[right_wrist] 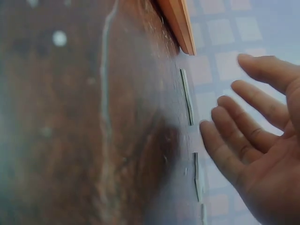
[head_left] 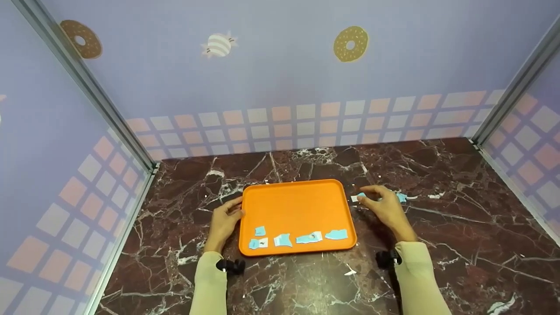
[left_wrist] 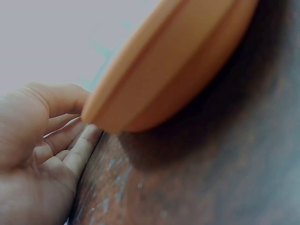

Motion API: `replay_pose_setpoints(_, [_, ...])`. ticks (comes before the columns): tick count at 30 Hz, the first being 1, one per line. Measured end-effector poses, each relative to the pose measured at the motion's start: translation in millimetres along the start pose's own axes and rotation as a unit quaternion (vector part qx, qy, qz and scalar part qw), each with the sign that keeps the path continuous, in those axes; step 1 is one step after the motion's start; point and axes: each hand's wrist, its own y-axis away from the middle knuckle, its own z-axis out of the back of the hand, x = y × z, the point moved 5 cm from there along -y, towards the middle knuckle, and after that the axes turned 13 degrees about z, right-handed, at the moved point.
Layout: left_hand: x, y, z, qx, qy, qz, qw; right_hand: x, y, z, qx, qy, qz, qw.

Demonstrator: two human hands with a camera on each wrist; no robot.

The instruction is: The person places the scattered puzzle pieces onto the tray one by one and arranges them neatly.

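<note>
My left hand grips the left edge of an orange tray. In the left wrist view the thumb lies at the tray's rim, with the other fingers lower beside it. Over the table to the right of the tray hovers my right hand, fingers spread and nothing between them in the right wrist view. Close to it lie light-blue and white flat pieces, one piece near the thumb and another piece past the knuckles. From the side, these pieces look like thin strips.
Along the tray's front side lie several blue-and-white pieces, with a small one behind the leftmost. Dark red marbled tabletop surrounds the tray. Patterned walls enclose the table at the back and sides.
</note>
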Motion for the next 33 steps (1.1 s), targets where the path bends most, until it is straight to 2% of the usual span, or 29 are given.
replay_pose_setpoints(11, [0.4,-0.5,0.6,-0.001,0.004,0.008,1.0,-11,-2,-0.9,0.058,0.018,0.001,0.998])
replay_pose_setpoints(16, [0.7,-0.8,0.2,-0.005,0.003,0.01,0.9999,-13,-4,-1.6,0.08,0.03,0.014,0.996])
replay_pose_setpoints(33, [-2.6,0.9,-1.0,0.003,0.009,0.016,0.9998,-7,-5,-4.7,0.081,0.061,0.053,0.993])
